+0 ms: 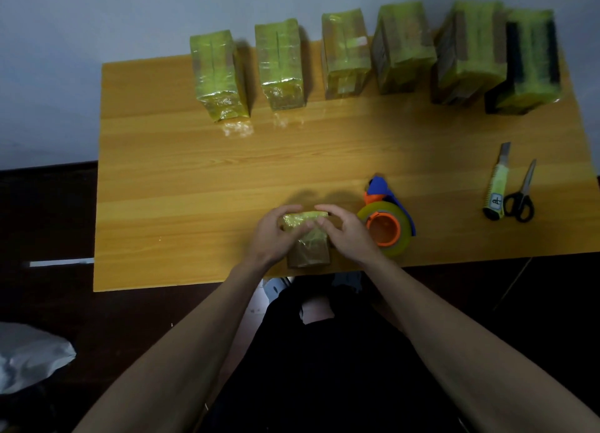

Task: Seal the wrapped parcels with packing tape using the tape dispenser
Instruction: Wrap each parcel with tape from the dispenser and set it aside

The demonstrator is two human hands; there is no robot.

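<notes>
A small brown parcel point(307, 250) with yellow-green tape over its top stands at the near edge of the wooden table point(181, 179). My left hand point(276, 234) grips its left side, fingers curled over the top. My right hand point(344, 231) holds the right side, fingers bent onto the taped top. The tape dispenser point(386, 221), orange and blue with a roll of clear-yellow tape, lies on the table just right of my right hand, untouched.
Several taped parcels point(345, 55) stand in a row along the table's far edge by the wall. A utility knife point(496, 185) and black scissors point(521, 195) lie at the right. A grey bag point(29, 358) sits on the floor at left.
</notes>
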